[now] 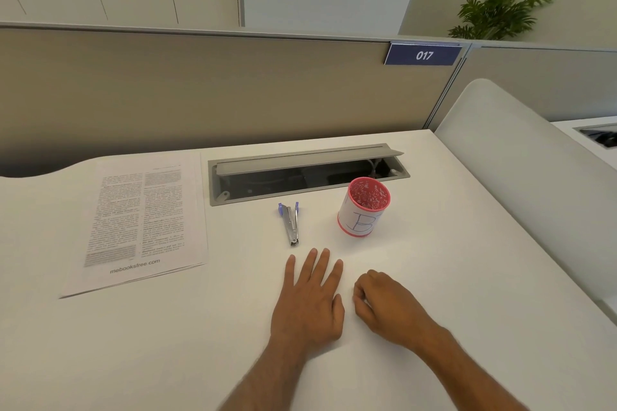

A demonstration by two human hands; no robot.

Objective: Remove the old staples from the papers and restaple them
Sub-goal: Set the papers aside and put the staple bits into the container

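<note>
A stack of printed papers (140, 220) lies on the white desk (434, 277) at the left, its sheets slightly fanned at the bottom edge. A metal stapler with purple ends (291, 223) lies in the middle of the desk, just beyond my left hand. My left hand (309, 297) rests flat on the desk with straight fingers, holding nothing. Beside it, my right hand (387, 305) sits on the desk with its fingers curled under; no object shows in it.
A pink cup wrapped in white paper marked "B" (364, 208) stands right of the stapler. Behind it, an open grey cable tray (307, 172) is set into the desk. A beige partition runs along the back, and a white divider (521, 183) borders the right side.
</note>
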